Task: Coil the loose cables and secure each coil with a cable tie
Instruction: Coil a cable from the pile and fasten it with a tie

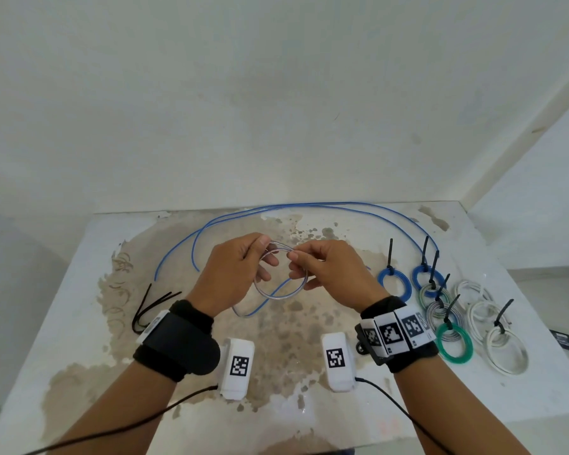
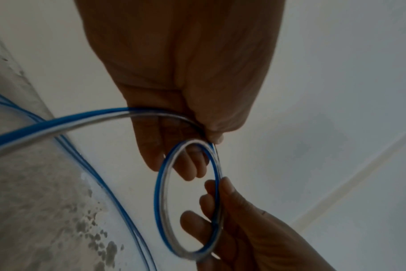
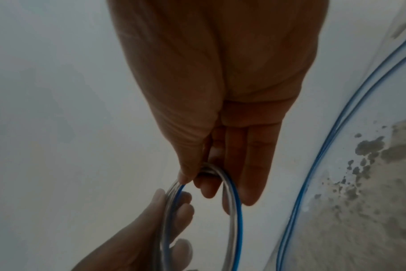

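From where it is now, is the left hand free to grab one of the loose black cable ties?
Probably not yet: the left hand is pinching the blue-and-clear cable loop. The black cable ties lie uncovered beside that wrist.

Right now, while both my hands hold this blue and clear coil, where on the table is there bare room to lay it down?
Bare tabletop lies in front of you, between your wrists. The near left corner, below the loose black cable ties, is also free. The right side is crowded with tied coils, and the loose blue cable loops across the far middle.
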`<state>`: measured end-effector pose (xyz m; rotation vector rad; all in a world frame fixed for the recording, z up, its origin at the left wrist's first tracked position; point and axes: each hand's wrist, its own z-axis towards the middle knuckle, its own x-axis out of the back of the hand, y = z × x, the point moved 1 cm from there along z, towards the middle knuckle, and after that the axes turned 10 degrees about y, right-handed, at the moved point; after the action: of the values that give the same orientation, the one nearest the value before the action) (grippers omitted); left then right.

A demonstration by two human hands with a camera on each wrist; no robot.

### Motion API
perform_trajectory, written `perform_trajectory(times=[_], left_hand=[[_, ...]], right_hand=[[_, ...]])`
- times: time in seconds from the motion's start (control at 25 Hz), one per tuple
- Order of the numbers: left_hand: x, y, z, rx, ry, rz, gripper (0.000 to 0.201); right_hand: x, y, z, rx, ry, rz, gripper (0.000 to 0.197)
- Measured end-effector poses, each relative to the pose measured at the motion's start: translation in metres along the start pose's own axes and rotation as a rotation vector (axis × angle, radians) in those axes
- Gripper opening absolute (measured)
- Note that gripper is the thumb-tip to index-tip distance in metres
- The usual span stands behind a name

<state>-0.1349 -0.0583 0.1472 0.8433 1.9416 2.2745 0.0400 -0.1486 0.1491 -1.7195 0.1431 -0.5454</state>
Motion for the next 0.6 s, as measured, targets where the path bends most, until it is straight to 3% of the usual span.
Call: perform_trajectory(times=[0.2, 0.4, 0.6], left_hand=[[0.003, 0.001, -0.002, 0.083, 0.124, -0.128, 0.032], [-0.003, 0.001, -0.010, 0.265, -0.059, -0.449, 0.043], [-0.002, -0.003, -0.008, 0.304, 0.022, -0.606, 0.036]], right_hand=[[-0.005, -0.007, 0.000, -0.074, 0.037, 0.142, 0.015], [-0.019, -0.010, -0.007, -0.165, 0.159, 0.409, 0.021], [-0.021, -0.005, -0.017, -0.212, 0.002, 0.323, 0.022]])
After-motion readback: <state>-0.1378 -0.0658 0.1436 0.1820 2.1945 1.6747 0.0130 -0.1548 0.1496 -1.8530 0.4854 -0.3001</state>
